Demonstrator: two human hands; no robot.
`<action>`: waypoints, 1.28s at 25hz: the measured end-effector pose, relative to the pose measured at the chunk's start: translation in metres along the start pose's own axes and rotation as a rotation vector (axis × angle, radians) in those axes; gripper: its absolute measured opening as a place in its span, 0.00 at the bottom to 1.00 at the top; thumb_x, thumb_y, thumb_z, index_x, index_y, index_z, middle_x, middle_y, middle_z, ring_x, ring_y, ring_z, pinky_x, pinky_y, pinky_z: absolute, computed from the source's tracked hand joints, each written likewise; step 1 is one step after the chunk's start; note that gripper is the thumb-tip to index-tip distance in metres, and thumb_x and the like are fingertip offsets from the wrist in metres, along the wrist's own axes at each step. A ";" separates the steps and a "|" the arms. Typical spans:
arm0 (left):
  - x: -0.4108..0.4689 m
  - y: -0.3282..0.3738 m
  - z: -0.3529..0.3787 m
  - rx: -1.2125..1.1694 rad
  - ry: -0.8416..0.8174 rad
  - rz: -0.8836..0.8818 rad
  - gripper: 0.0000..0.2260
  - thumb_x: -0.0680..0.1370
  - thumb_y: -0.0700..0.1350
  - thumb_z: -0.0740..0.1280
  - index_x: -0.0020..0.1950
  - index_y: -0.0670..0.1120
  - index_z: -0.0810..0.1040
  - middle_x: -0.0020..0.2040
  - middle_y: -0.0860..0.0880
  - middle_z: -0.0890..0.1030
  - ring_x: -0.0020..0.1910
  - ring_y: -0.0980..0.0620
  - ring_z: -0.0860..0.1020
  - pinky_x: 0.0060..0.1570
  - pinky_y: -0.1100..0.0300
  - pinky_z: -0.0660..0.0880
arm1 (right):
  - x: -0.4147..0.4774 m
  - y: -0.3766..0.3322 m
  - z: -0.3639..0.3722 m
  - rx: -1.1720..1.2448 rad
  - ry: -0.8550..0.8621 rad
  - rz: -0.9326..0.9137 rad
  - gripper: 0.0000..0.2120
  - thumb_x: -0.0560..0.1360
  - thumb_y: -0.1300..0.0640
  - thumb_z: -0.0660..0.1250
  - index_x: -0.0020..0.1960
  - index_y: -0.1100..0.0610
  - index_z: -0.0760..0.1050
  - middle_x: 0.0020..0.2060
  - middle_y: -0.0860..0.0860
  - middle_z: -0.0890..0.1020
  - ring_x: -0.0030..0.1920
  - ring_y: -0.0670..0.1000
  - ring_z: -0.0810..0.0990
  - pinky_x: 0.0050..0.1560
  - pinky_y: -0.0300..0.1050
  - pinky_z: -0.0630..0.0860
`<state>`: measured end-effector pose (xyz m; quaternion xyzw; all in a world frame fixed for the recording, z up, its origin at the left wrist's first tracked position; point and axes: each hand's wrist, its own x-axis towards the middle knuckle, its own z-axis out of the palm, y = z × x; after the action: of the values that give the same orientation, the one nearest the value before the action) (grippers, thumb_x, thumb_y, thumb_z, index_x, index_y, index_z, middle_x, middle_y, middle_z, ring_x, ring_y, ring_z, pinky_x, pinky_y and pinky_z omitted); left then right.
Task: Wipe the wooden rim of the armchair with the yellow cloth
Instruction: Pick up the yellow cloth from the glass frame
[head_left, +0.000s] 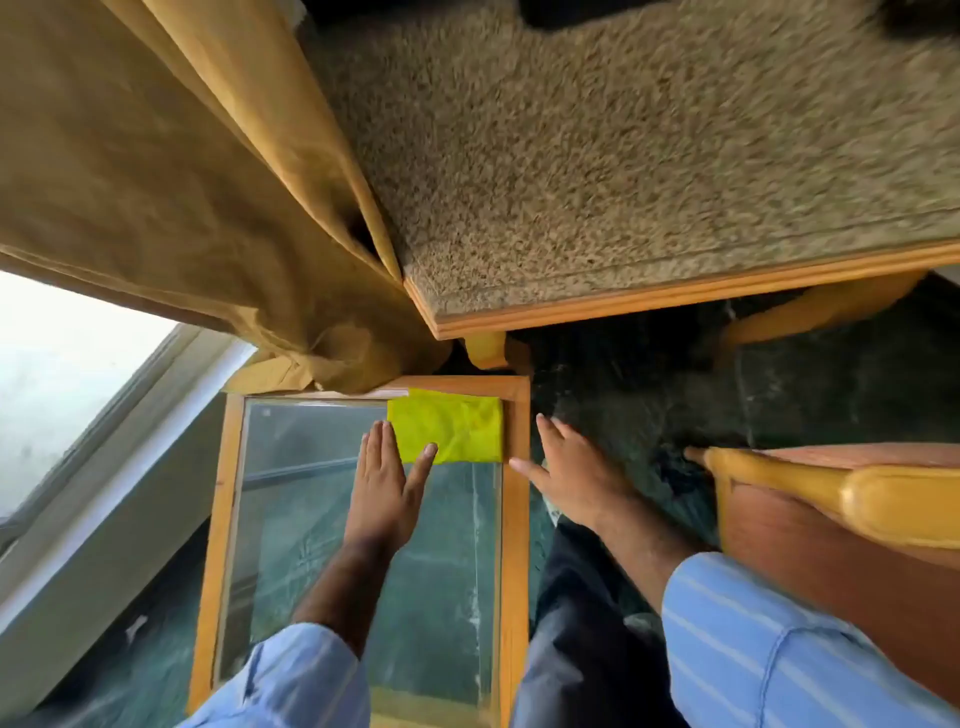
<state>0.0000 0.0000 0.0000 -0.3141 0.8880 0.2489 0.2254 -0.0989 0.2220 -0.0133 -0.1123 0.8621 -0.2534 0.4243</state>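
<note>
Yellow cloth (448, 427) folded flat on glass, just past two empty hands.

Left hand (382, 480) flat over the glass-topped table (514, 519), fingers together, thumb splayed and touching the cloth's near edge. Right hand (574, 475) spread loosely beside the table's wooden frame, apart from the cloth, holding nothing. Cloth tucked into the far right corner of the glass. Beyond, armchair (597, 156) seat in speckled fabric, its wooden rim (675, 296) untouched. Tan curtain (156, 182) at left.
</note>
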 end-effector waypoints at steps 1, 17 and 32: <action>0.017 -0.011 0.012 -0.042 0.031 -0.041 0.38 0.82 0.62 0.58 0.83 0.39 0.51 0.85 0.41 0.51 0.84 0.45 0.47 0.83 0.51 0.45 | 0.021 0.001 0.017 0.046 -0.012 0.034 0.32 0.83 0.39 0.60 0.76 0.61 0.66 0.75 0.62 0.72 0.74 0.61 0.72 0.70 0.54 0.73; 0.077 -0.044 0.065 -0.733 0.115 -0.382 0.07 0.71 0.42 0.70 0.46 0.40 0.81 0.46 0.36 0.83 0.48 0.38 0.82 0.58 0.40 0.81 | 0.108 0.010 0.077 0.716 0.067 0.258 0.11 0.69 0.56 0.77 0.37 0.51 0.75 0.43 0.54 0.85 0.48 0.58 0.84 0.46 0.50 0.81; -0.070 0.209 0.081 -0.949 -0.607 0.112 0.23 0.72 0.37 0.74 0.67 0.46 0.80 0.61 0.44 0.86 0.56 0.46 0.86 0.46 0.54 0.85 | -0.150 0.123 -0.194 0.238 0.616 0.163 0.11 0.73 0.56 0.74 0.55 0.53 0.86 0.54 0.54 0.88 0.57 0.55 0.85 0.58 0.50 0.81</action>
<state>-0.0711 0.2200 0.0388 -0.2476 0.5893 0.7117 0.2913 -0.1576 0.4536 0.1215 0.0893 0.9203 -0.3394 0.1729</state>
